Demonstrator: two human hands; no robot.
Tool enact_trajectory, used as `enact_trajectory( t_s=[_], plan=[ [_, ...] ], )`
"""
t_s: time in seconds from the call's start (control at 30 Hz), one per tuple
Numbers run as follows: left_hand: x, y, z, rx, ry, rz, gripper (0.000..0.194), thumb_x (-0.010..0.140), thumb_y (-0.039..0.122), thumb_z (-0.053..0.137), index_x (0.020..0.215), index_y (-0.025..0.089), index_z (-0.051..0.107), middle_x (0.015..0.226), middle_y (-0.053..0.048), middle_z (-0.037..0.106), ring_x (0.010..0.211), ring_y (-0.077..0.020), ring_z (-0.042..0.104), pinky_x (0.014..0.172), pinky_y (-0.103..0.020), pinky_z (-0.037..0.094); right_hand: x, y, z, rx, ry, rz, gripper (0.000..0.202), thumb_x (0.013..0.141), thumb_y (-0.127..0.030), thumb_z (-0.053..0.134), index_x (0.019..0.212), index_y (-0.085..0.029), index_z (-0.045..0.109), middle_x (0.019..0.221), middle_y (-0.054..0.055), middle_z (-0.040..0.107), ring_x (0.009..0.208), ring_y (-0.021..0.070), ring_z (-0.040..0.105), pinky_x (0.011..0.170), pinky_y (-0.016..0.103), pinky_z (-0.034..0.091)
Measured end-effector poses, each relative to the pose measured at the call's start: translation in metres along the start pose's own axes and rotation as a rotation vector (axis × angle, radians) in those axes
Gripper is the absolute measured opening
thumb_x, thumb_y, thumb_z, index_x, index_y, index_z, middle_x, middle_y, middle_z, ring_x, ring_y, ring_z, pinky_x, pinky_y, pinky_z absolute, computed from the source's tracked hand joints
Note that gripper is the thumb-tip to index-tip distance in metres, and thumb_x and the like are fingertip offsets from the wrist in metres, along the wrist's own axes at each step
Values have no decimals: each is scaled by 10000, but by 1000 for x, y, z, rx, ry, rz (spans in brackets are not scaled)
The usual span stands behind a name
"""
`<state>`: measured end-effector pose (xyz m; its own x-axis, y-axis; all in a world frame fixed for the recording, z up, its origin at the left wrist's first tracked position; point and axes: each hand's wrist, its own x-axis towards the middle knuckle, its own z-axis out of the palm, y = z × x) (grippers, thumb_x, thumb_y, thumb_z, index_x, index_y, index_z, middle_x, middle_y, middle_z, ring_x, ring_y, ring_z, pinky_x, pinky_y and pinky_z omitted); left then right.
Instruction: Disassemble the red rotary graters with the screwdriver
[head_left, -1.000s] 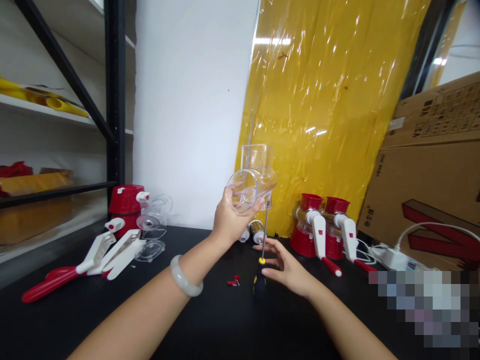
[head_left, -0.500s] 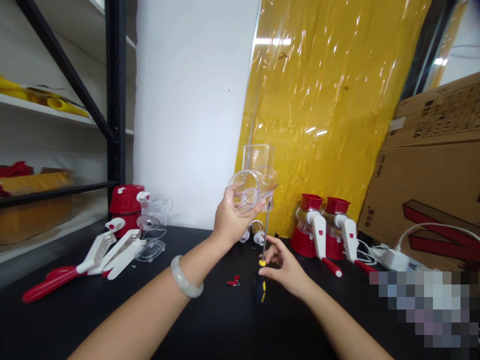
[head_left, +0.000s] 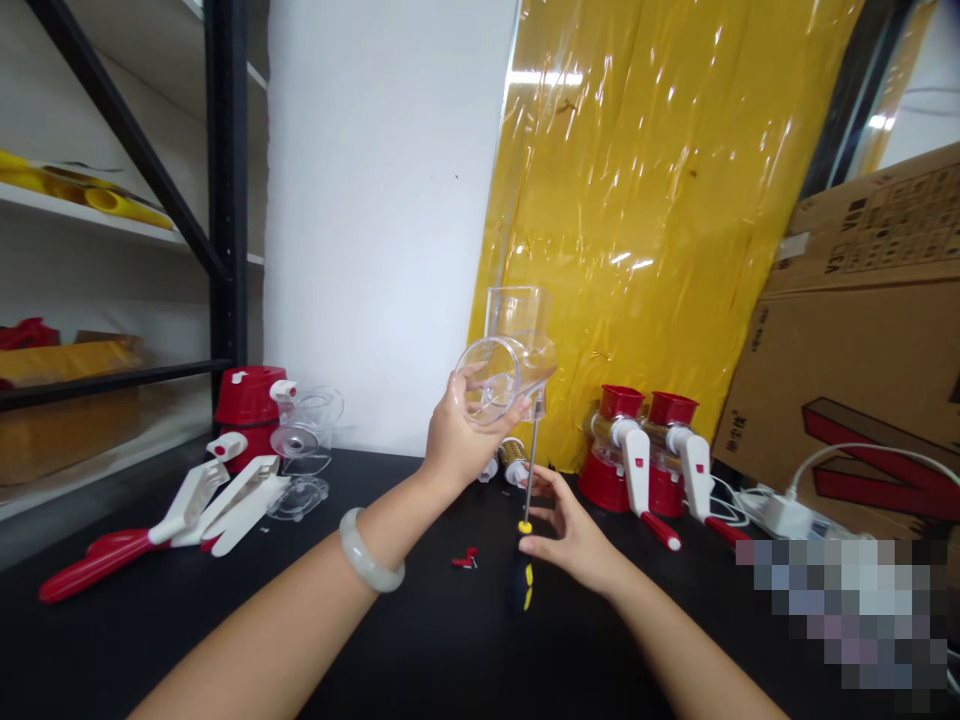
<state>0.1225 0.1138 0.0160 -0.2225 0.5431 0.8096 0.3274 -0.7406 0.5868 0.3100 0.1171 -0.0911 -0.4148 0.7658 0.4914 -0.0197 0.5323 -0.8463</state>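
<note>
My left hand (head_left: 459,445) is wrapped round a clear plastic grater housing (head_left: 517,350), held up off the black table with its round opening toward me and its square chute upward. Below the housing a screwdriver (head_left: 523,575) with a black and yellow handle stands upright. Its shaft points up and its tip is at the housing's underside; whether it sits on a screw is too small to tell. The thumb and fingers of my right hand (head_left: 574,535) pinch the screwdriver near the top of its handle. Small red parts (head_left: 465,560) lie on the table left of the handle.
Metal grating drums (head_left: 514,460) lie behind my hands. Two red and white rotary graters (head_left: 624,450) stand at right, near a white plug (head_left: 787,518) and a cardboard box (head_left: 847,360). At left are red bases (head_left: 251,400), clear parts (head_left: 304,440) and crank handles (head_left: 180,510).
The view has shifted slightly. My left hand and the housing hold nearly the same pose. My right fingers have shifted a little on the screwdriver, and its handle shows slightly turned.
</note>
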Motion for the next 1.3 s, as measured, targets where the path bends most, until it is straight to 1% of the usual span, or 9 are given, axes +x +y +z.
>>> enact_trajectory(
  t_s=[0.1,0.17,0.27,0.37,0.53,0.7,1.0,1.17,1.3],
  plan=[
    [0,1,0,20,12,2,655,693,458,763,1239,217,491,1076,-74,642,875,-189,656,765,-308,524,0,-5,2,73,-136,28,730,750,-377,765,1345,-273,354,1002,39,593,1093,209,582,1024,444,401],
    [-1,2,0,34,9,-5,658,694,475,758,1240,222,491,1074,-69,641,859,-183,655,753,-305,525,0,-5,4,8,-79,38,740,694,-385,809,1301,-248,408,814,-14,550,945,208,619,978,449,431],
    [-2,2,0,44,1,-6,653,699,489,751,1237,223,491,1105,-73,636,840,-177,655,746,-304,525,0,-4,5,-125,45,19,821,565,-390,886,1253,-244,462,980,33,543,1016,229,570,959,437,443],
    [-2,3,0,27,-7,-7,650,703,485,749,1234,218,487,1121,-76,635,841,-173,658,753,-300,526,-3,-6,2,-91,-34,-10,800,647,-395,841,1315,-273,417,1250,89,494,1223,237,470,1020,423,405],
    [-2,3,0,4,-18,-33,655,700,477,753,1241,224,484,1083,-68,637,799,-167,659,738,-304,530,-3,-14,-2,34,-193,61,597,780,-351,748,1288,-233,458,963,50,654,987,181,632,961,406,444],
    [-2,0,1,-53,4,-32,628,694,445,771,1218,217,513,1111,-80,630,933,-199,653,810,-323,530,-2,-15,6,-35,-84,157,459,681,-411,809,1043,-193,631,784,4,619,747,150,627,751,322,503],
    [15,1,-11,-218,80,-215,650,706,514,737,1206,192,475,1078,-92,636,890,-204,690,717,-296,556,4,-8,4,73,9,59,374,822,-572,603,863,-205,543,566,-73,435,466,85,439,512,252,426],
    [-16,-3,-17,-297,-98,-467,620,706,544,718,1149,189,468,1060,-91,658,736,-186,708,565,-245,521,5,-14,4,140,318,27,422,773,-564,660,946,-199,536,539,-97,402,378,50,325,370,190,276],
    [-54,-21,-25,-308,-191,-365,599,707,489,741,1149,189,470,1153,-116,649,1014,-239,674,847,-364,550,2,-19,14,138,346,90,600,706,-534,722,1135,-144,568,791,46,644,504,93,517,360,181,287]
  ],
)
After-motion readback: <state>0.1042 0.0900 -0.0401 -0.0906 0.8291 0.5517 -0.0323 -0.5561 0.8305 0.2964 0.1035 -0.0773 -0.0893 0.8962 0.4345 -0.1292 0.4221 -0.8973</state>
